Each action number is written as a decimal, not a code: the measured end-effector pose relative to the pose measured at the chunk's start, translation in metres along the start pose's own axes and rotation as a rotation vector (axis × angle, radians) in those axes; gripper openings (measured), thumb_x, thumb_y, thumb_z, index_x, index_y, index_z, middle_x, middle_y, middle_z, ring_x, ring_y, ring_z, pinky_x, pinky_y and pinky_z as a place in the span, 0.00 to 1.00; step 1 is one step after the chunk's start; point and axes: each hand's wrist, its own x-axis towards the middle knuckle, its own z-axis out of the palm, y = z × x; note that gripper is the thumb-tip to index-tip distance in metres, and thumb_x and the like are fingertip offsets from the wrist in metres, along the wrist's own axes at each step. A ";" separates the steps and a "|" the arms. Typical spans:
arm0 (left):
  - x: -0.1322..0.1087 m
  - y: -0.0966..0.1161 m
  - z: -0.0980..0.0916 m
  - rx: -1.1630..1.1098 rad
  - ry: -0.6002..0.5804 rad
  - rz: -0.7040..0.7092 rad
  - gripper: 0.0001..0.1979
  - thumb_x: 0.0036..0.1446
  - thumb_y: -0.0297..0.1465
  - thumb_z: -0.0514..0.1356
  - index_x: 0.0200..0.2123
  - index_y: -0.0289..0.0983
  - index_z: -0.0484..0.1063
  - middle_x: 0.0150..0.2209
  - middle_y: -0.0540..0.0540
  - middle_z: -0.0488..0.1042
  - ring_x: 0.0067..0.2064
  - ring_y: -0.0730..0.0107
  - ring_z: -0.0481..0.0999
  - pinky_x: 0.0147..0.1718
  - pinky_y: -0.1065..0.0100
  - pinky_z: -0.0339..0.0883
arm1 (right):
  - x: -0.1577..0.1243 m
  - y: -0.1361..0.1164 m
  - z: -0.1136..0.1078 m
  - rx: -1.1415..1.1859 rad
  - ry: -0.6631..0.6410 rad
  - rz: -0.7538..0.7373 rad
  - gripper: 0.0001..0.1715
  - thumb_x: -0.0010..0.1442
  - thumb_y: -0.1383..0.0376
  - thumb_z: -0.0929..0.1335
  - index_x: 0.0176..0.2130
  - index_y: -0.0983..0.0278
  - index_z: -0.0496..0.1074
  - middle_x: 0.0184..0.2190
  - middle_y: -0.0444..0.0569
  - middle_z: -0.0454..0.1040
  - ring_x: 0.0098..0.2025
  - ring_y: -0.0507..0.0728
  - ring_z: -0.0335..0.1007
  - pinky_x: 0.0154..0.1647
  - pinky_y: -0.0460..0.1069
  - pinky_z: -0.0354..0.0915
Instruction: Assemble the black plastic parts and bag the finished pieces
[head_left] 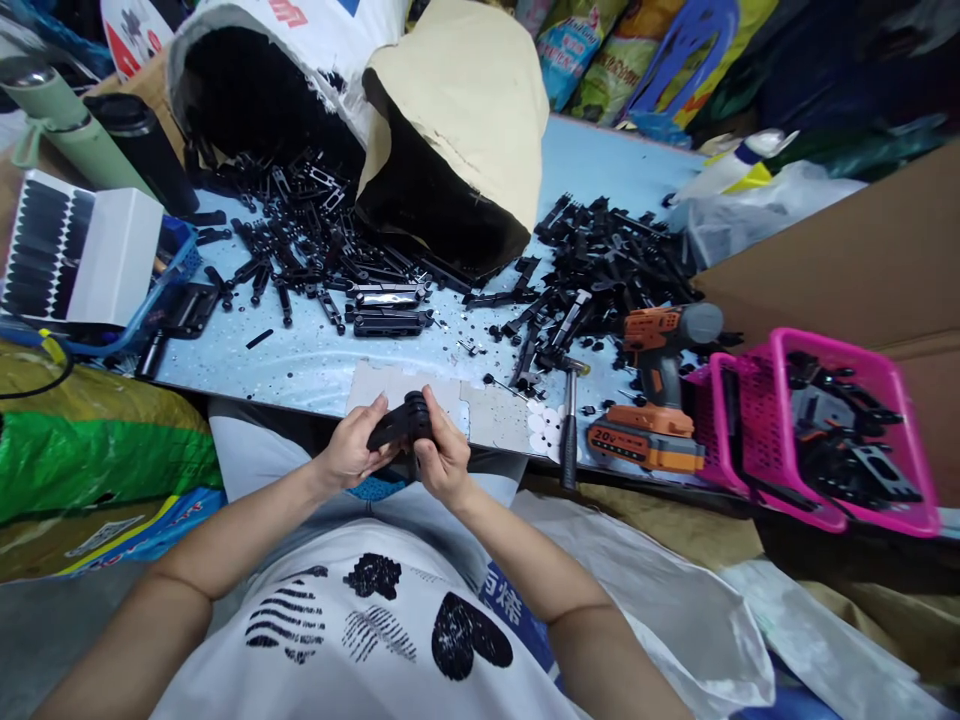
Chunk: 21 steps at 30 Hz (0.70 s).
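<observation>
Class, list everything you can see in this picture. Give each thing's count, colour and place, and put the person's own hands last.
table: one, light blue, across the middle
loose parts: many, black, heaped on the table left and right
sacks: two, white and tan, lying open at the table's back
drill: one, orange and grey, on the table right of the hands
hammer: one, dark handle, just left of the drill
baskets: two, pink, far right, holding black parts
box: one, white, far left
black part: one, held between both hands
left hand: one, gripping the black part
right hand: one, gripping the black part
</observation>
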 end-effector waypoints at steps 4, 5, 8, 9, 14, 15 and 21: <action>0.001 0.009 -0.015 0.027 -0.028 -0.094 0.30 0.52 0.54 0.56 0.13 0.35 0.58 0.07 0.56 0.51 0.07 0.83 0.48 0.06 0.77 0.38 | 0.001 0.010 -0.004 0.068 -0.109 -0.003 0.32 0.66 0.54 0.57 0.65 0.63 0.52 0.36 0.52 0.72 0.33 0.55 0.68 0.37 0.51 0.68; 0.003 0.010 -0.018 0.023 -0.024 -0.093 0.30 0.52 0.54 0.55 0.13 0.35 0.58 0.07 0.56 0.51 0.07 0.83 0.48 0.06 0.77 0.38 | 0.001 0.012 -0.004 0.065 -0.118 0.030 0.32 0.66 0.54 0.57 0.65 0.64 0.52 0.35 0.52 0.72 0.33 0.55 0.68 0.36 0.51 0.68; 0.010 0.006 -0.023 0.030 -0.016 -0.068 0.30 0.53 0.54 0.54 0.13 0.36 0.58 0.07 0.56 0.51 0.07 0.83 0.48 0.06 0.77 0.37 | 0.002 0.016 -0.003 0.032 -0.156 0.108 0.34 0.66 0.52 0.56 0.65 0.65 0.51 0.34 0.53 0.71 0.33 0.55 0.68 0.37 0.51 0.68; 0.013 0.003 -0.024 0.040 -0.016 -0.064 0.31 0.54 0.54 0.53 0.13 0.36 0.58 0.07 0.56 0.51 0.07 0.83 0.48 0.06 0.77 0.37 | 0.004 0.017 -0.004 0.025 -0.177 0.118 0.34 0.66 0.52 0.56 0.65 0.65 0.52 0.34 0.53 0.72 0.33 0.55 0.68 0.37 0.51 0.68; 0.027 -0.018 -0.030 0.163 0.087 -0.048 0.32 0.56 0.57 0.44 0.17 0.36 0.61 0.09 0.54 0.55 0.09 0.80 0.53 0.10 0.76 0.45 | 0.022 0.031 -0.017 0.021 -0.404 0.255 0.31 0.67 0.53 0.56 0.64 0.63 0.53 0.38 0.50 0.74 0.29 0.51 0.69 0.37 0.48 0.67; 0.029 -0.022 -0.031 0.245 0.132 -0.039 0.33 0.57 0.57 0.41 0.21 0.35 0.64 0.11 0.53 0.59 0.11 0.78 0.58 0.11 0.75 0.49 | 0.027 0.036 -0.020 0.001 -0.478 0.294 0.31 0.67 0.53 0.56 0.64 0.62 0.54 0.38 0.49 0.74 0.29 0.51 0.70 0.37 0.48 0.67; 0.030 -0.033 -0.037 1.378 0.363 0.084 0.24 0.63 0.47 0.44 0.29 0.36 0.69 0.24 0.43 0.73 0.30 0.63 0.75 0.29 0.68 0.61 | 0.046 0.070 -0.052 -0.586 -0.581 0.343 0.29 0.66 0.52 0.56 0.59 0.64 0.64 0.47 0.56 0.72 0.48 0.60 0.68 0.45 0.51 0.64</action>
